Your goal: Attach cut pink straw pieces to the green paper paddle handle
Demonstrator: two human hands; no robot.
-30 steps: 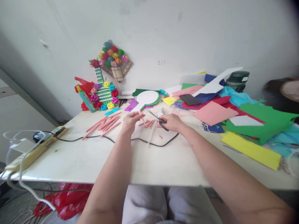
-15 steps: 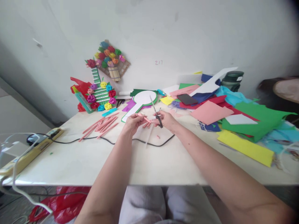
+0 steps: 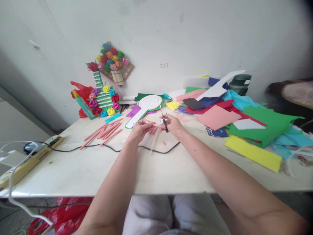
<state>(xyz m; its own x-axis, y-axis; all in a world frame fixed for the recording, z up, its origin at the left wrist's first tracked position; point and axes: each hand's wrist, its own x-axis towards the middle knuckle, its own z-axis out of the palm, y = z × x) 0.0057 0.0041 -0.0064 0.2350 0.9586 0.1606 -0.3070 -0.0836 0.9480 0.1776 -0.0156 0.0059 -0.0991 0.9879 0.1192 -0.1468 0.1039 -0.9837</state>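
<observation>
My left hand (image 3: 141,131) is closed on a pink paper roll (image 3: 151,123), its fingertips pinched around it. In my right hand (image 3: 173,126) is a pair of scissors (image 3: 165,124), black handle in the fingers and blades pointing up and away. A small white piece (image 3: 161,121) shows by the right fingertips; I cannot make out what it is. Below the hands lie short pink pieces (image 3: 153,131) and a thin clear stick (image 3: 154,145). More pink rolls (image 3: 107,132) lie on the table to the left. Just beyond the hands rests a white paddle-shaped cutout with green edging (image 3: 143,111).
A black cable (image 3: 117,150) crosses the table from a yellow power strip (image 3: 44,151). Coloured paper sheets (image 3: 218,117) and a phone (image 3: 194,103) are heaped at the right. A glue bottle (image 3: 84,106) and a flower-covered guitar shape (image 3: 105,99) stand at the back left.
The whole view has shifted slightly. The pink roll end that stuck up between my hands shows less now, and my hands stay close together with the scissors still held.
</observation>
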